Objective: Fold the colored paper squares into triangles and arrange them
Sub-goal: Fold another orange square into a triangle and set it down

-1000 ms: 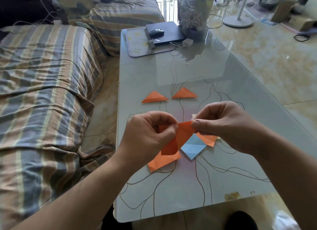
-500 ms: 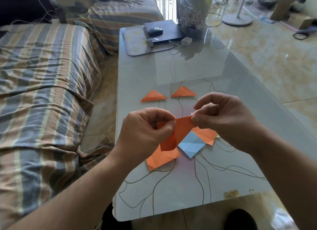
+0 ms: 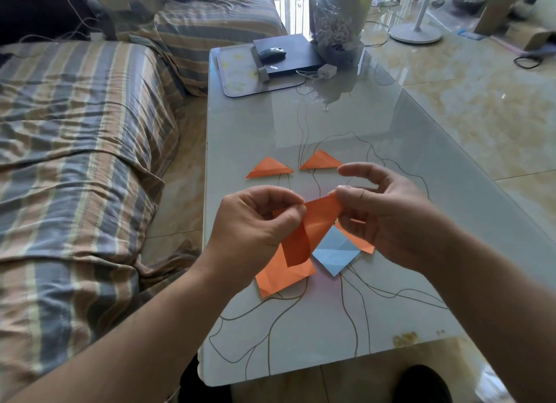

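The person holds an orange paper square in the air above the glass table, lifted clear, it seems, so that its corners can be brought together without the sheets below getting in the way; the left hand pinches the sheet's upper left part between thumb and curled fingers, which fixes one end, while the right hand nips the upper right corner with thumb and a finger, the forefinger raised free above it; the lower end of the sheet hangs curling below the left hand, so the fold looks begun but not creased. Directly beneath lie the unfolded sheets, kept close under the hands, probably as the supply: another orange square at the left, a blue square in the middle, and an orange sheet half hidden under the right hand; the blue one overlaps its neighbours' edges. Farther up the table, well apart from this pile, two finished orange triangles sit side by side, tips nearly meeting, which suggests a row where the next triangle belongs. At the far end rest a laptop with a mouse on it, clear of the work.
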`<state>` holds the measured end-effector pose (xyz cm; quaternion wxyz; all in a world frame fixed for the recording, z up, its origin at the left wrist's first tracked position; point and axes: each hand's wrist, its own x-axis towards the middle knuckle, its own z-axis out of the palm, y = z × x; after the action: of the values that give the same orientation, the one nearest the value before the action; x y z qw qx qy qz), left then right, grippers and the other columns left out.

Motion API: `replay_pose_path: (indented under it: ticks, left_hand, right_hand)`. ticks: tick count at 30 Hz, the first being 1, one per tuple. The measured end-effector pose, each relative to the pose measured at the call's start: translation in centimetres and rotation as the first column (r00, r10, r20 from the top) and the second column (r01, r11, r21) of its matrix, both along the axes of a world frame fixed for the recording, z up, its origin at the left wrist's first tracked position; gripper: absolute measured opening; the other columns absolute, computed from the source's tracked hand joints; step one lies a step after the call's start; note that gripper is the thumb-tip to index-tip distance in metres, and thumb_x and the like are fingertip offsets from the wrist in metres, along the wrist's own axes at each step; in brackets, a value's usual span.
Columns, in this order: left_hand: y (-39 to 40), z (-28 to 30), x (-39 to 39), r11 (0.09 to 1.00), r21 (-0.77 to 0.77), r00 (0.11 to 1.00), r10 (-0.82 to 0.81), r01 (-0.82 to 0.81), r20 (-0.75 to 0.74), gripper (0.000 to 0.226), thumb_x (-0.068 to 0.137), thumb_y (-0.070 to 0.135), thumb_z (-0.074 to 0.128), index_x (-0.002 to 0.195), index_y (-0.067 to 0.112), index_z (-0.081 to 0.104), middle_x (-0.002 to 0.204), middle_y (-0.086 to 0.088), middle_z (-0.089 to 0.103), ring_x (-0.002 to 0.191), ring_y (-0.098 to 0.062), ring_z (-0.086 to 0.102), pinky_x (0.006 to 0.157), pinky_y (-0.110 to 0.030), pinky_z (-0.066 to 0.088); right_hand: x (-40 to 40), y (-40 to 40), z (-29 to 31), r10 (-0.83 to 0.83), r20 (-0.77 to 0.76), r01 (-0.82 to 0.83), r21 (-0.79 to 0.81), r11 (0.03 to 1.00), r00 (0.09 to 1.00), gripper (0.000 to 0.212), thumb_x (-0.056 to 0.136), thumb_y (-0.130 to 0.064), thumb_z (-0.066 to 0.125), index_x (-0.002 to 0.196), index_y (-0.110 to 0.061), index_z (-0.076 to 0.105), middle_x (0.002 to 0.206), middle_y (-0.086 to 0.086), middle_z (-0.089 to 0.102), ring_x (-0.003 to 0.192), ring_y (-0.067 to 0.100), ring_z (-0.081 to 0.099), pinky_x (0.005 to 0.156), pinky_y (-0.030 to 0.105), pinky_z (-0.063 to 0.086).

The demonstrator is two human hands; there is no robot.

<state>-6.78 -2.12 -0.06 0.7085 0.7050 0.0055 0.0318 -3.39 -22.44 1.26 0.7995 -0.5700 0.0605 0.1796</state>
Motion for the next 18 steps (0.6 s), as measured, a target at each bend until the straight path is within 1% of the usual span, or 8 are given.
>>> replay_pose_path:
  ticks: [2, 5, 7, 9, 11, 14, 17, 18]
  left_hand:
    - [-0.3, -0.1, 0.0, 1.000, -0.025, 1.000, 0.008, -0.009, -0.017, 0.014, 0.086, 0.000, 0.078, 0.084, 0.014, 0.078, 0.083, -0.005, 0.078, 0.078, -0.015, 0.072, 0.077, -0.027, 0.061]
    - [-0.6, -0.3, 0.2, 0.996, -0.083, 0.998, 0.041, -0.045, -0.056, 0.012, 0.087, 0.001, 0.077, 0.085, 0.013, 0.077, 0.084, -0.006, 0.078, 0.080, -0.017, 0.074, 0.078, -0.027, 0.061]
    - [-0.7, -0.5, 0.3, 0.990, -0.117, 0.994, 0.064, -0.074, -0.085, 0.010, 0.087, 0.001, 0.076, 0.087, 0.010, 0.076, 0.084, -0.006, 0.078, 0.080, -0.016, 0.074, 0.076, -0.025, 0.060]
    - [-0.8, -0.7, 0.4, 0.986, -0.140, 0.991, 0.073, -0.088, -0.111, 0.008, 0.087, 0.002, 0.076, 0.089, 0.009, 0.075, 0.085, -0.008, 0.078, 0.081, -0.017, 0.074, 0.075, -0.025, 0.059]
    - [-0.8, -0.8, 0.5, 0.982, -0.165, 0.989, 0.071, -0.093, -0.132, 0.006, 0.088, 0.003, 0.076, 0.090, 0.008, 0.075, 0.087, -0.009, 0.077, 0.082, -0.019, 0.074, 0.078, -0.029, 0.061]
    - [-0.7, -1.1, 0.7, 0.975, -0.195, 0.986, 0.079, -0.107, -0.148, 0.006, 0.088, 0.002, 0.075, 0.092, 0.007, 0.074, 0.085, -0.009, 0.077, 0.082, -0.020, 0.073, 0.080, -0.031, 0.062]
    - [-0.5, -1.2, 0.8, 0.972, -0.198, 0.983, 0.095, -0.125, -0.155, 0.007, 0.087, 0.004, 0.076, 0.094, 0.006, 0.074, 0.087, -0.010, 0.076, 0.083, -0.021, 0.073, 0.084, -0.035, 0.062]
    - [-0.4, -1.3, 0.9, 0.972, -0.195, 0.982, 0.102, -0.133, -0.159, 0.007, 0.087, 0.006, 0.076, 0.094, 0.007, 0.074, 0.088, -0.010, 0.076, 0.085, -0.022, 0.073, 0.086, -0.037, 0.062]
  right_hand:
    - [-0.6, 1.1, -0.3, 0.048, -0.058, -0.048, 0.011, 0.999, 0.997, 0.051, 0.071, -0.017, 0.079, 0.120, -0.013, 0.065, 0.083, 0.008, 0.071, 0.071, 0.021, 0.066, 0.066, 0.029, 0.057]
    - [-1.1, 2.2, -0.9, 0.143, -0.086, -0.145, -0.018, 0.989, 0.986, 0.039, 0.074, -0.025, 0.078, 0.110, -0.012, 0.069, 0.091, 0.009, 0.074, 0.081, 0.024, 0.072, 0.073, 0.032, 0.057]
    - [-1.2, 2.5, -1.3, 0.163, -0.092, -0.168, -0.042, 0.985, 0.982, 0.032, 0.079, -0.028, 0.076, 0.106, -0.012, 0.072, 0.094, 0.009, 0.076, 0.086, 0.025, 0.073, 0.077, 0.034, 0.056]
    - [-1.1, 2.7, -1.5, 0.153, -0.097, -0.158, -0.049, 0.986, 0.983, 0.032, 0.081, -0.029, 0.076, 0.108, -0.011, 0.074, 0.097, 0.010, 0.077, 0.090, 0.027, 0.073, 0.081, 0.036, 0.057]
    - [-1.0, 2.8, -1.7, 0.147, -0.095, -0.150, -0.033, 0.988, 0.985, 0.033, 0.081, -0.027, 0.076, 0.108, -0.009, 0.075, 0.099, 0.011, 0.078, 0.091, 0.026, 0.074, 0.082, 0.035, 0.059]
    - [-1.0, 2.9, -1.8, 0.142, -0.091, -0.143, -0.006, 0.990, 0.986, 0.027, 0.085, -0.017, 0.074, 0.109, -0.005, 0.074, 0.100, 0.014, 0.079, 0.090, 0.023, 0.076, 0.075, 0.029, 0.061]
    - [-1.0, 3.1, -2.0, 0.120, -0.085, -0.120, 0.009, 0.993, 0.989, 0.036, 0.075, -0.010, 0.077, 0.110, 0.000, 0.072, 0.102, 0.019, 0.078, 0.092, 0.027, 0.077, 0.078, 0.031, 0.063]
    - [-0.9, 3.1, -1.9, 0.116, -0.078, -0.116, 0.006, 0.993, 0.990, 0.039, 0.072, -0.009, 0.078, 0.109, 0.000, 0.072, 0.102, 0.019, 0.078, 0.092, 0.028, 0.078, 0.077, 0.030, 0.063]
